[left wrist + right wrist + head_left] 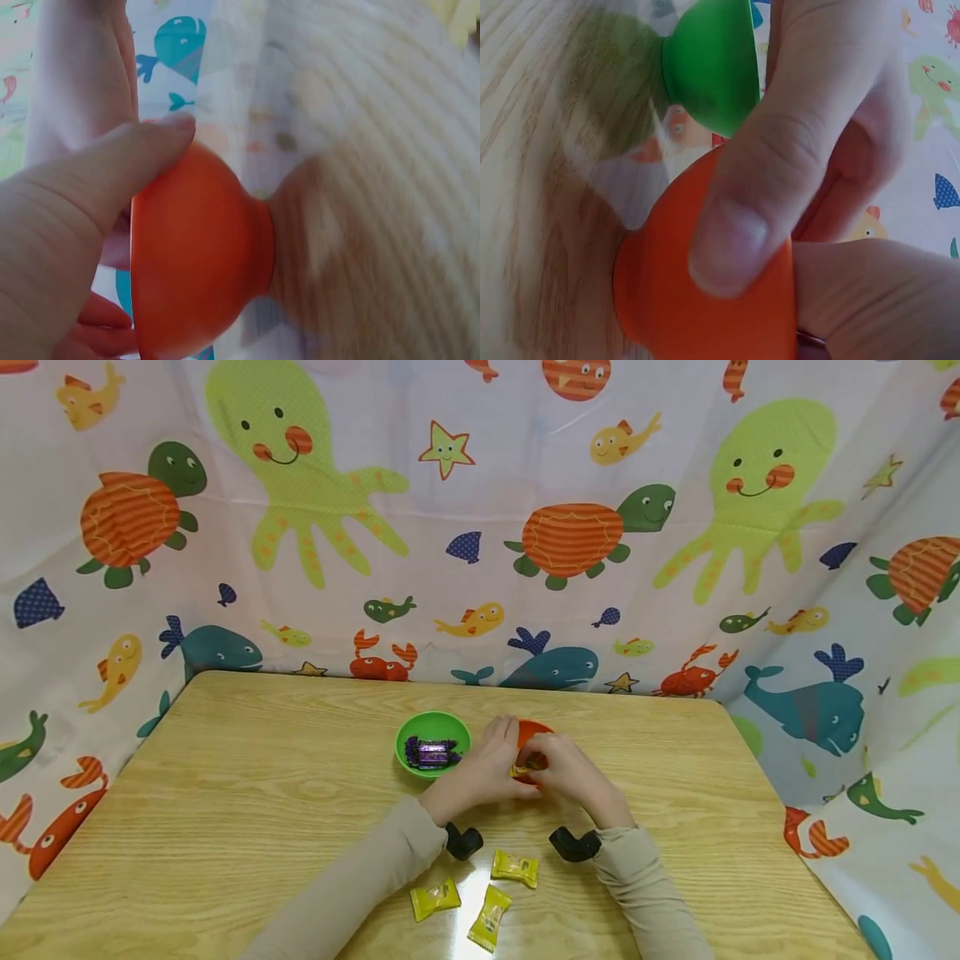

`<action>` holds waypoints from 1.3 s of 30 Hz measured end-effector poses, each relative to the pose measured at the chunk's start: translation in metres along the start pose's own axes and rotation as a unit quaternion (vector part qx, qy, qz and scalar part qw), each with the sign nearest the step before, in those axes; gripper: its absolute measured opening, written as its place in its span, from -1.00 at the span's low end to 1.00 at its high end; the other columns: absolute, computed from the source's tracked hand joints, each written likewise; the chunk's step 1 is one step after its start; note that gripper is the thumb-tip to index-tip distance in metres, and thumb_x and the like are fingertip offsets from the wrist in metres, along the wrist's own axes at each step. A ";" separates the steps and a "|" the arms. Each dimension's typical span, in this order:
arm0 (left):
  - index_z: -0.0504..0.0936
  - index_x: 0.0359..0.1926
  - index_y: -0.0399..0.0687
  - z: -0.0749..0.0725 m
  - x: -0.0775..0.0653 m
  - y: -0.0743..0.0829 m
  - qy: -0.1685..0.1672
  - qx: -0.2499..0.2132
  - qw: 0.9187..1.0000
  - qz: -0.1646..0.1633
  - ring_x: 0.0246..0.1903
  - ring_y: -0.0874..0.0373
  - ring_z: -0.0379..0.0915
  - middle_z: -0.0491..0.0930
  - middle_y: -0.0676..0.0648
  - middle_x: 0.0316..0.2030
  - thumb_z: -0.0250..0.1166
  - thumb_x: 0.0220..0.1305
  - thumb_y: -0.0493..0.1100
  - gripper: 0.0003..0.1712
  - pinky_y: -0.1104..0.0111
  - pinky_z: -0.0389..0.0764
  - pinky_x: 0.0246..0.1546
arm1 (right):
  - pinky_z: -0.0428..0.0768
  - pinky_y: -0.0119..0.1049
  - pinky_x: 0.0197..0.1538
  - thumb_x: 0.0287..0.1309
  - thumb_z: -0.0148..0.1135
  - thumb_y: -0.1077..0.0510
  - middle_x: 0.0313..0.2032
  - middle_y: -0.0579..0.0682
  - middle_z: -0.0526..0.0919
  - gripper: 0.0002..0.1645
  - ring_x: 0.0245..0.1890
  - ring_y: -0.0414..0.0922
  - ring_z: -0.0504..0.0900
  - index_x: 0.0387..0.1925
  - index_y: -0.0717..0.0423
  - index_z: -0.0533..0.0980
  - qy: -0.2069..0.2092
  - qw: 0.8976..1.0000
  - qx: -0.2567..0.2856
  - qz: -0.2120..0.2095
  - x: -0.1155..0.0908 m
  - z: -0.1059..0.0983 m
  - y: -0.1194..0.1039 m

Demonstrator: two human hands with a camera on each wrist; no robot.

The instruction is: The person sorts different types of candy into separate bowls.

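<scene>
The left hand (491,764) holds an orange bowl (534,727) at its near left side. In the left wrist view its thumb lies on the rim of the bowl (199,247), and the right wrist view shows the thumb against the outer wall of the bowl (675,292). Curled over the bowl's mouth, the right hand (573,768) pinches a yellow-wrapped candy (519,771), partly hidden by the fingers. Just left of the left hand stands a green bowl (433,720) with purple-wrapped candies (433,754) in it.
Three yellow-wrapped candies lie on the wooden table (262,793) between the forearms: an upper one (515,868), a left one (435,898) and a lower one (490,917). Black wrist mounts sit at both cuffs. A sea-animal curtain (495,585) hangs behind the table.
</scene>
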State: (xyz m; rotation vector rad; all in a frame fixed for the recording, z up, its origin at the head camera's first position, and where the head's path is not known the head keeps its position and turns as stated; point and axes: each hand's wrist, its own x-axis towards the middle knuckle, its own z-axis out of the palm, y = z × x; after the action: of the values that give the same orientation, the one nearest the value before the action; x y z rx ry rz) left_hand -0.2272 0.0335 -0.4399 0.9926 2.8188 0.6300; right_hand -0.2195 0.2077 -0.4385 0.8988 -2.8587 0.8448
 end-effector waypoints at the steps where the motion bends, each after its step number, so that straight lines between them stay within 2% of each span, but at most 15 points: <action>1: -0.08 0.49 -0.46 0.001 -0.001 0.001 -0.003 -0.007 1.000 0.000 0.48 -0.24 -0.16 -0.03 -0.39 0.48 0.44 0.09 0.30 0.34 0.08 0.03 0.45 | 0.60 -0.15 -0.15 -0.06 0.44 0.43 -0.40 -0.04 0.69 -0.82 -0.35 -0.08 0.57 -0.38 0.18 0.66 -0.001 1.000 0.000 0.002 0.000 0.000 0.000; 5: -0.17 0.51 -0.45 0.004 -0.003 0.002 -0.012 -0.054 0.998 -0.010 0.50 -0.29 -0.33 -0.20 -0.41 0.50 0.42 0.14 0.26 0.34 0.03 0.00 0.44 | 0.58 -0.13 -0.12 -0.08 0.43 0.44 -0.39 -0.03 0.69 -0.80 -0.33 -0.07 0.58 -0.38 0.18 0.66 -0.002 1.000 0.001 0.013 0.001 0.001 -0.001; 10: -0.21 0.53 -0.38 0.010 -0.005 -0.002 -0.003 -0.120 0.993 -0.017 0.51 -0.24 -0.36 -0.28 -0.35 0.53 0.44 0.13 0.24 0.35 -0.02 0.02 0.43 | 0.59 -0.10 -0.10 -0.05 0.43 0.44 -0.39 -0.03 0.70 -0.82 -0.32 -0.07 0.58 -0.38 0.18 0.68 -0.004 1.000 -0.001 0.019 0.001 0.002 0.000; 20: -0.17 0.54 -0.35 0.025 -0.006 -0.013 0.045 -0.191 0.981 0.003 0.50 -0.17 -0.19 -0.21 -0.32 0.52 0.47 0.12 0.19 0.32 0.01 0.16 0.39 | 0.63 -0.15 -0.11 0.00 0.45 0.38 -0.37 -0.05 0.72 -0.87 -0.30 -0.12 0.62 -0.37 0.15 0.69 -0.010 1.000 0.003 0.026 0.001 0.004 0.001; 29: -0.08 0.55 -0.20 0.034 -0.005 -0.019 0.081 -0.246 0.966 0.003 0.38 -0.13 0.15 -0.11 -0.18 0.49 0.53 0.05 0.19 0.30 0.08 0.30 0.33 | 0.63 -0.12 -0.05 0.04 0.47 0.33 -0.35 -0.06 0.71 -0.88 -0.27 -0.10 0.61 -0.35 0.11 0.70 -0.002 0.999 0.019 0.040 0.001 0.005 0.001; 35: -0.08 0.55 -0.16 0.040 -0.004 -0.024 0.095 -0.274 0.957 0.003 0.35 -0.09 0.18 -0.05 -0.15 0.48 0.56 0.00 0.17 0.33 0.09 0.32 0.32 | 0.58 0.02 0.05 0.04 0.49 0.29 -0.34 -0.07 0.73 -0.91 -0.19 -0.02 0.63 -0.36 0.12 0.71 0.007 0.999 0.010 0.034 0.000 0.006 0.002; 39: -0.05 0.55 -0.17 0.045 -0.003 -0.029 0.108 -0.291 0.951 0.017 0.37 -0.07 0.16 0.00 -0.14 0.47 0.57 -0.02 0.17 0.32 0.08 0.32 0.33 | 0.56 0.05 0.09 0.03 0.50 0.28 -0.33 -0.08 0.72 -0.91 -0.17 -0.02 0.63 -0.37 0.11 0.72 0.013 0.999 0.008 0.041 0.000 0.007 0.003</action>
State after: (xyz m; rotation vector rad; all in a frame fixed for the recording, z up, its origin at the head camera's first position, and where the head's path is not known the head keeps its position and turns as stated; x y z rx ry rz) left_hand -0.2324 0.0274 -0.4933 0.8905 2.5102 1.5381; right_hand -0.2203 0.2060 -0.4460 0.7714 -2.8881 0.8818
